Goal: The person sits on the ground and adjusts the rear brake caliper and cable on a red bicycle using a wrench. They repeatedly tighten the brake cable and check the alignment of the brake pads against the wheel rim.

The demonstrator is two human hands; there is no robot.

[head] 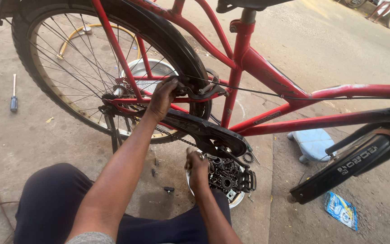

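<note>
Left hand is closed over the red frame tube of the red bicycle, just beside the black rear brake arm and in front of the spoked rear wheel. Right hand is low, under the black chain guard, fingers pinched on a small metal part — too small to identify — at the edge of a shallow dish of dark nuts and bearings. On the concrete: a blue-handled screwdriver well to the left, a blue packet to the right.
</note>
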